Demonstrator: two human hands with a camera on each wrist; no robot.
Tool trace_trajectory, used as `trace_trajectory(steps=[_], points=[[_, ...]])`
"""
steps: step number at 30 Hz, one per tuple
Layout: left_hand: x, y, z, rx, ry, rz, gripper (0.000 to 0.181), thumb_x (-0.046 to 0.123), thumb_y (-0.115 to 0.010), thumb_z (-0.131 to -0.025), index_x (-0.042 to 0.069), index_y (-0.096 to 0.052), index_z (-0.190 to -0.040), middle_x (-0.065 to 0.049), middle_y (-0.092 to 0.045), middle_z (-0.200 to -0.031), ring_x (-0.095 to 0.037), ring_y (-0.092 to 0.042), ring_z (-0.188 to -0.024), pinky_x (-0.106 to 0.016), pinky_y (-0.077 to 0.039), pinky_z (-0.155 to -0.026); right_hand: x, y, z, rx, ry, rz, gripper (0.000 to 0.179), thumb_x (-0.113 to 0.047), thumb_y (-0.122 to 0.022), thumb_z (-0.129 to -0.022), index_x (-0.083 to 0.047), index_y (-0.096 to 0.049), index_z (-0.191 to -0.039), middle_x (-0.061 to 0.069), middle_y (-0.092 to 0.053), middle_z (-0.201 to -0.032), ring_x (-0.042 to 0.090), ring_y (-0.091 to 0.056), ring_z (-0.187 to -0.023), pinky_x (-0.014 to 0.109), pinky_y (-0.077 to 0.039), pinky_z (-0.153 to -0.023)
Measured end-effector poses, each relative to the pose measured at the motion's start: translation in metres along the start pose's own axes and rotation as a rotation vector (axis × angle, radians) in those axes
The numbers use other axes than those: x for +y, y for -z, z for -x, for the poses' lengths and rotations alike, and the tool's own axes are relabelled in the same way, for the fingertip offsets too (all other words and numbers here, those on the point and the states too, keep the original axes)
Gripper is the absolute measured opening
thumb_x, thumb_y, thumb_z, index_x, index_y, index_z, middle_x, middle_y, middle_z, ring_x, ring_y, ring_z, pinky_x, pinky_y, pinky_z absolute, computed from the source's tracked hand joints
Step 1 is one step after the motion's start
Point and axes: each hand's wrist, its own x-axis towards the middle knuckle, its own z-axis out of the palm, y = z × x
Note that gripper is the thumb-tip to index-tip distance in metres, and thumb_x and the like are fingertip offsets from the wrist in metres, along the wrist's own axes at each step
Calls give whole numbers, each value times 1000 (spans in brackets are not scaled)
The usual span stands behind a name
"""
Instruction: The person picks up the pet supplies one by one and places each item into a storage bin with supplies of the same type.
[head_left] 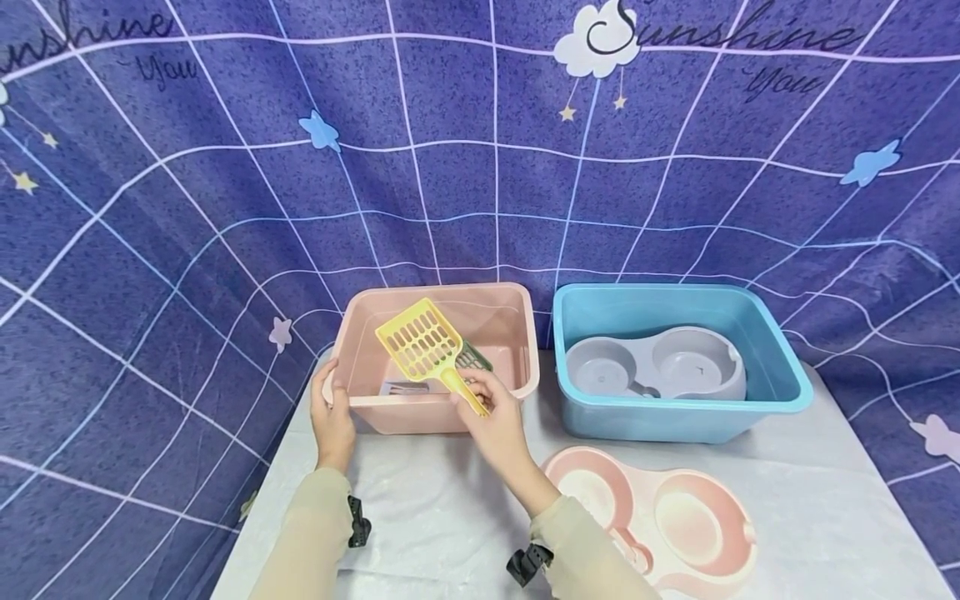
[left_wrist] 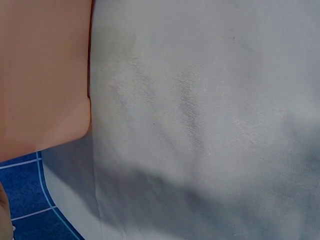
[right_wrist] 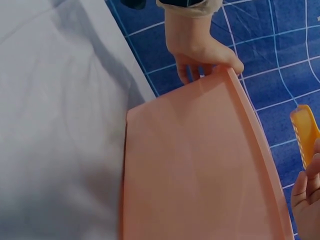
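Observation:
My left hand (head_left: 333, 425) grips the front left corner of a pink plastic bin (head_left: 408, 417), its thumb over the rim in the right wrist view. In my right hand (head_left: 497, 427) is a yellow slotted litter scoop (head_left: 448, 375), held by the handle. The scoop's blade tilts up over the bin's opening. Behind it, inside the bin, lies a dark green slotted scoop (head_left: 480, 360), partly hidden. A small pale flat item (head_left: 401, 388) shows near the bin's front wall. The left wrist view catches only a sliver of the left hand (left_wrist: 4, 215) beside the bin.
Right of the pink bin stands a blue bin (head_left: 645, 422) holding a grey double pet bowl (head_left: 641, 350). A pink double pet bowl (head_left: 637, 492) lies in front, near my right forearm. A patterned blue curtain (head_left: 480, 183) hangs behind the white-covered table (head_left: 427, 517).

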Motion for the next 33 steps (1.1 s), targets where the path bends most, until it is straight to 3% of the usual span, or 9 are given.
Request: trace_trajectory(steps=[14, 22, 33], points=[[-1, 0, 0, -5, 0, -4, 42, 10, -41, -102, 6, -46, -144, -11, -40, -151, -28, -37, -138, -43, -30, -116, 0, 0, -8, -19, 32, 85, 34, 0, -73, -86, 3, -65, -118, 16, -68, -86, 19, -56, -73, 18, -42, -62], [0, -1, 0, 1, -2, -4, 42, 10, -41, -102, 5, -46, -143, -12, -41, -151, -28, -38, -137, -42, -31, -115, 45, -3, -24, -40, 22, 93, 34, -7, -75, -87, -9, -67, -120, 7, -69, -86, 12, -55, -72, 19, -43, -61], [-3, 0, -1, 1, 1, -1, 42, 12, -40, -102, 7, -47, -144, -11, -43, -150, -26, -40, -136, -38, -32, -115, 42, -1, -35, -64, 18, 140, 32, -12, -73, -88, -12, -67, -120, -1, -68, -85, 11, -58, -75, 22, -47, -65]])
